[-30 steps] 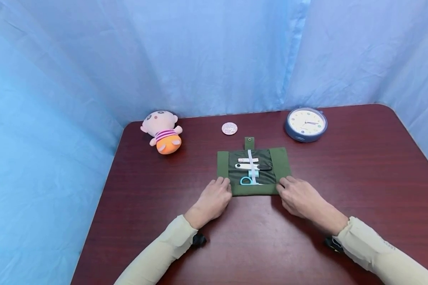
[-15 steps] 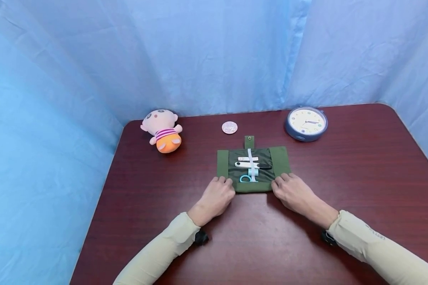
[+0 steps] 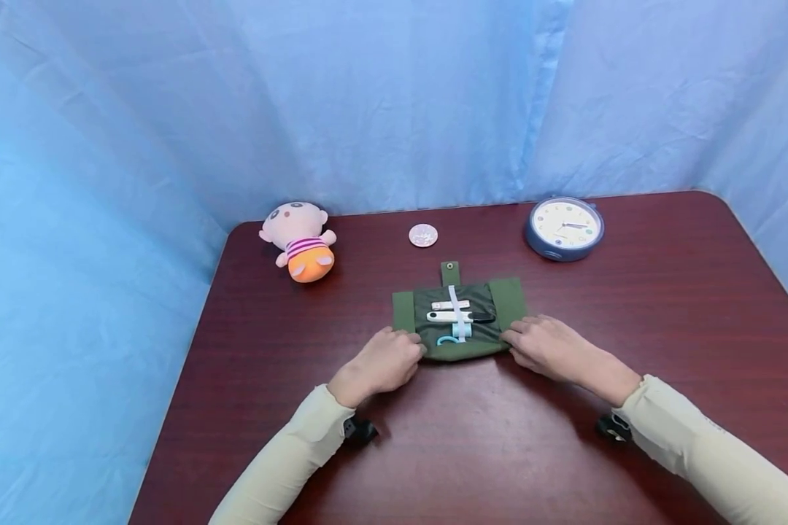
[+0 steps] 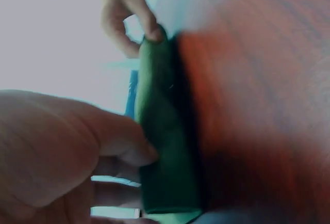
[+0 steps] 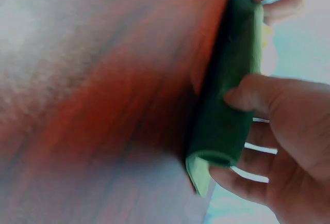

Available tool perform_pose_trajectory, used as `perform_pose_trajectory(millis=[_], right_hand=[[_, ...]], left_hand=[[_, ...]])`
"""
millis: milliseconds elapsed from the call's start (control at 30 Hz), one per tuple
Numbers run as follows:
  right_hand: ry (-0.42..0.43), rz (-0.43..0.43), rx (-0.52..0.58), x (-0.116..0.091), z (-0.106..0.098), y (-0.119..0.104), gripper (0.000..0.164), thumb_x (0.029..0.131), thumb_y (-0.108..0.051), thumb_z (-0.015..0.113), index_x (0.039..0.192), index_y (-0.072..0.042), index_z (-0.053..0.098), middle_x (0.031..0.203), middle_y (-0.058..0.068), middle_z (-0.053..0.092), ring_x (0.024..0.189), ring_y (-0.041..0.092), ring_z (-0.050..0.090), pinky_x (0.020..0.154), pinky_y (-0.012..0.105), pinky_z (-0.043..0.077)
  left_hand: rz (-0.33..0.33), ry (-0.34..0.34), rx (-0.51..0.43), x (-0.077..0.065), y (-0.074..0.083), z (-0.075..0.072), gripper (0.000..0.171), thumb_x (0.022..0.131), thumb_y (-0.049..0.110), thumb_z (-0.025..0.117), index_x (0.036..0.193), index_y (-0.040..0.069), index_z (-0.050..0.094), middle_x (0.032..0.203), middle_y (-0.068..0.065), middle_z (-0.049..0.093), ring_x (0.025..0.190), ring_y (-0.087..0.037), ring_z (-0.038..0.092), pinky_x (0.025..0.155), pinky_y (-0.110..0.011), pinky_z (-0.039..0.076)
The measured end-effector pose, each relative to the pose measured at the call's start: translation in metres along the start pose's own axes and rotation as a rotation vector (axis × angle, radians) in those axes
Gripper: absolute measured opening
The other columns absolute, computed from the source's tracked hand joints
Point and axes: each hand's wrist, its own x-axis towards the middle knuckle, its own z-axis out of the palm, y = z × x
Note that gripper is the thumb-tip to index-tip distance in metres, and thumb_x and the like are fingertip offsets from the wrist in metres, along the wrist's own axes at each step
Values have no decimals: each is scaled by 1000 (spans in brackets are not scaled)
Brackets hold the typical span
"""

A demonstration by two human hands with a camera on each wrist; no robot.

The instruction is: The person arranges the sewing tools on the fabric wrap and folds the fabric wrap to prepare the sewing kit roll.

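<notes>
A green fabric roll-up sewing kit [image 3: 403,310] lies on the table, its near edge rolled inward. Thumb and fingers of my left hand [image 3: 379,359] pinch the roll's left end; my right hand [image 3: 554,348] grips the right end likewise. In the right wrist view the rolled end [image 5: 214,136] curls into a tube under the thumb. A white elastic strap [image 3: 456,310] crosses a nail clipper [image 3: 451,305], a white-and-black handled tool [image 3: 443,316] and a light-blue spool [image 3: 462,330]. Only part of a light-blue scissors loop [image 3: 445,340] shows above the roll. A snap tab [image 3: 450,273] points away from me.
Behind the kit lies a small pale round disc [image 3: 423,235]. A plush toy [image 3: 305,251] is at the table's back left, and a blue-rimmed clock [image 3: 564,228] at the back right. Blue curtains [image 3: 394,109] hang around the dark red table [image 3: 473,452].
Both hands have rolled the kit's near edge inward, covering more of the scissors. The kit has shifted slightly left and toward me. The toy, disc and clock have stayed put.
</notes>
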Motion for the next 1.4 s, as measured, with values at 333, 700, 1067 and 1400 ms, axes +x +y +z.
perform_pose_trajectory(millis=[333,700,1067,1400], right_hand=[[-249,116,449,0,-17,6,16,95,-12,63,107,-11,73,96,-6,73,86,4,66,76,34,56],[-291,205,679,5,-9,21,27,102,-18,58,120,-2,70,110,2,75,97,1,64,82,28,55],[-259,277,727,13,-5,33,22,99,-17,63,115,-5,73,109,5,76,96,3,66,80,25,54],[-244,355,714,21,0,42,17,96,-15,67,108,-6,74,102,4,77,93,11,69,79,27,55]], left_hand=[[41,-212,-385,-9,-21,-18,25,94,0,53,74,14,58,69,6,52,66,-11,54,61,-30,47],[102,-260,-765,2,-60,-3,20,96,-1,55,80,10,60,72,8,46,70,-3,43,70,-16,37],[7,-225,-852,10,-75,7,18,98,0,55,83,7,62,76,6,46,74,-7,43,72,-18,37],[-99,-173,-832,12,-77,12,15,99,2,55,97,3,70,89,-1,63,82,-8,51,79,-20,45]])
